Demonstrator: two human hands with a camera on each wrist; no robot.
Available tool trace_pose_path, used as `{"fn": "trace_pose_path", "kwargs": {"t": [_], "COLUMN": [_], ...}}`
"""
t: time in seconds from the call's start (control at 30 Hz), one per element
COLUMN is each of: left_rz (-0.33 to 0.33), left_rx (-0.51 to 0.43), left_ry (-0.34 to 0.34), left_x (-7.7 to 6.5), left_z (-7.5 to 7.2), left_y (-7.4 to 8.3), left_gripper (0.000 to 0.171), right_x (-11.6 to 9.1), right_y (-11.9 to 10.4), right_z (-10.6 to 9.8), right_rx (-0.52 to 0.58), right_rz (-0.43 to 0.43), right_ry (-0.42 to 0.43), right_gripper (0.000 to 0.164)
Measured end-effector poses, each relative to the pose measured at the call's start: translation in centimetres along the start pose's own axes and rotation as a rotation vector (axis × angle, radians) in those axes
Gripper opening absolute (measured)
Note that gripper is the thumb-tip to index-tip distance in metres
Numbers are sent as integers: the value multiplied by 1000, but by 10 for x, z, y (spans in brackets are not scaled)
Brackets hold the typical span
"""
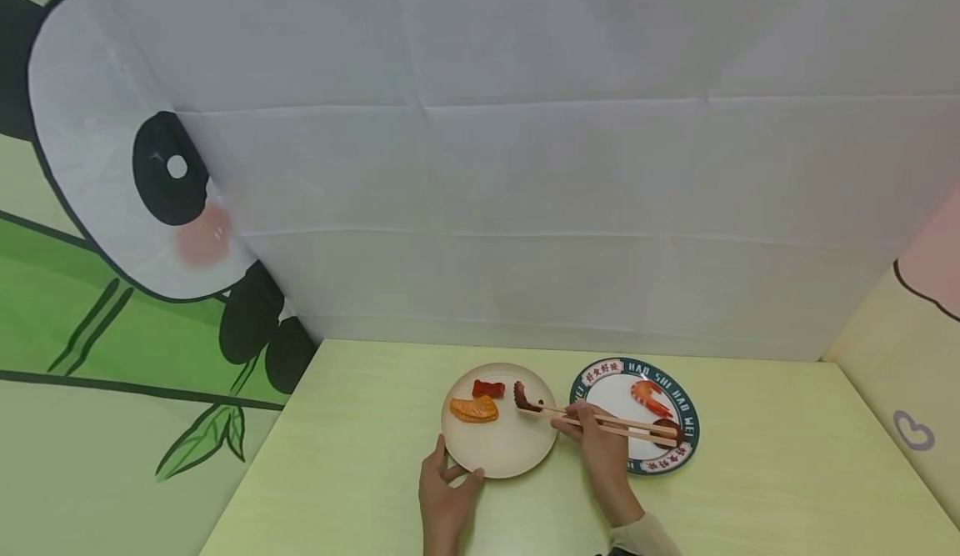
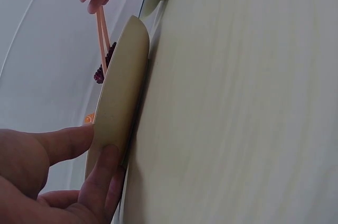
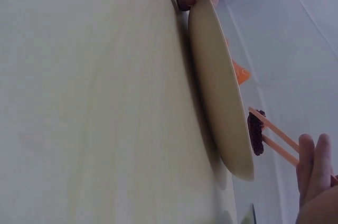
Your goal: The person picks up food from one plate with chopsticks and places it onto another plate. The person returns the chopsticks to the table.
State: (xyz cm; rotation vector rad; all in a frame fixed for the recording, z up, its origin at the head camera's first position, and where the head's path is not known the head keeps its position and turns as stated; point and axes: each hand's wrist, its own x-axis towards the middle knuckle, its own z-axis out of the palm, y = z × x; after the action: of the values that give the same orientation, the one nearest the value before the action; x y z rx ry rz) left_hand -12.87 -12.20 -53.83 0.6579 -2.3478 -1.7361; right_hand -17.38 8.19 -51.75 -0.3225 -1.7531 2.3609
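Note:
My left hand (image 1: pixel 447 493) grips the near-left rim of a round beige plate (image 1: pixel 510 453), its fingers reaching under the edge in the left wrist view. A pair of wooden chopsticks (image 1: pixel 626 425) is held in my right hand (image 1: pixel 606 458), which is above the gap between two plates. Their tips are at a dark red-brown piece resembling an octopus tentacle (image 1: pixel 521 397), on the beige plate's right side; the right wrist view shows the tips around this piece (image 3: pixel 256 133). Left of it lie an orange ridged piece (image 1: pixel 474 409) and a small red piece (image 1: pixel 488 389).
To the right stands a white plate with a dark teal, lettered rim (image 1: pixel 692 410). It holds a shrimp (image 1: pixel 649 396) and a round brown piece (image 1: pixel 664 423), partly covered by the chopsticks' rear ends. Behind the pale yellow table (image 1: pixel 360 456) hangs a white cloth (image 1: pixel 555 206).

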Motion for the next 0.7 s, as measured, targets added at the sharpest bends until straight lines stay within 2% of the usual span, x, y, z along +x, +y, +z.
{"fn": "trace_pose_path", "kwargs": {"t": [0.43,0.7], "left_rz": [2,16], "left_rx": [2,-15], "left_ry": [-2,3], "left_x": [0,-1], "left_z": [0,-1], "left_y": [1,0], "left_gripper": [83,83], "right_x": [-4,-6], "right_y": [-1,-8], "right_z": [-4,-3], "right_rx": [16,56], "right_rz": [-56,21], "right_ry": [9,44], "right_gripper": [34,33]}}
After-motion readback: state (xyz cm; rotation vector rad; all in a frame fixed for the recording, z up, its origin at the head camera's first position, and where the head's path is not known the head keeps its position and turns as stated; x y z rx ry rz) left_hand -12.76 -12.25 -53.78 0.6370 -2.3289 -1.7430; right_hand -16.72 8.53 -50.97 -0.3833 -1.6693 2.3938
